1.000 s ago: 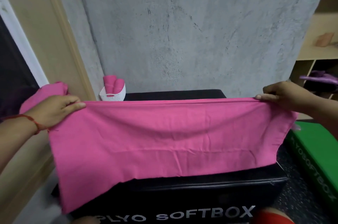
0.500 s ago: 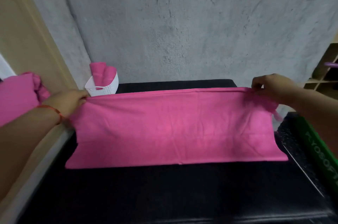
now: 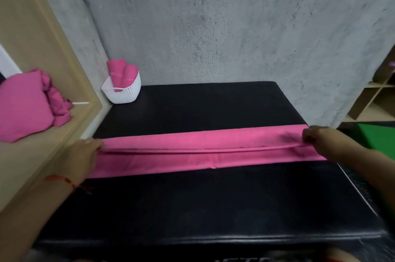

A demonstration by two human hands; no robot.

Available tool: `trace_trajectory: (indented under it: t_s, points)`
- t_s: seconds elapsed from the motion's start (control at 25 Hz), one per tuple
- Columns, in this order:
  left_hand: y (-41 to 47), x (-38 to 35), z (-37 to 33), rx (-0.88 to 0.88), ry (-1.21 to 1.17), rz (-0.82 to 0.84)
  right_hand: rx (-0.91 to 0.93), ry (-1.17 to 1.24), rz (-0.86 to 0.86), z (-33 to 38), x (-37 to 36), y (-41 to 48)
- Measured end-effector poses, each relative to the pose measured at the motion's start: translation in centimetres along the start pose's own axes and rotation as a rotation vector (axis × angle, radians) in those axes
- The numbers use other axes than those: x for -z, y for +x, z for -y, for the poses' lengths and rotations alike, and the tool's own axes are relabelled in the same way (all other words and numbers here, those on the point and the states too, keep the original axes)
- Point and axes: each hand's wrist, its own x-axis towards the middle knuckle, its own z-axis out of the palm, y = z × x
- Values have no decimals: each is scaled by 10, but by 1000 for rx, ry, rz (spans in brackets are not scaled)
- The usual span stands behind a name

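A long pink cloth [image 3: 203, 150] lies across the black padded box [image 3: 192, 208], folded over on itself into a narrow band. My left hand [image 3: 83, 159] grips its left end, fingers curled on the upper fold. At the right end my right hand [image 3: 320, 139] pinches the folded edge. Both hands sit at the cloth's two ends, just above the box top.
A white basket [image 3: 121, 92] with two rolled pink cloths stands at the box's back left corner against the grey wall. A heap of pink cloths [image 3: 27, 103] lies on the wooden ledge to the left. A green box [image 3: 380, 139] is at the right, shelves behind it.
The cloth hung stretched between both hands, then was laid on the box. Its upper edge has since been folded towards me, leaving a narrower band.
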Motion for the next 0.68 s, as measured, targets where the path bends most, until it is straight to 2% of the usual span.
trace_trajectory:
  t_s: [0.16, 0.32, 0.56, 0.68]
  points:
    - [-52, -18, -8, -7, 64, -5, -60, -23, 77, 15, -19, -25]
    - [-71, -22, -19, 144, 36, 1, -144, -19, 3, 29, -30, -35]
    - [-90, -31, -22, 133, 42, 25, -227, -45, -26, 21, -38, -46]
    - [-91, -31, -22, 185, 99, 94, -254, -57, -16, 19, -41, -57]
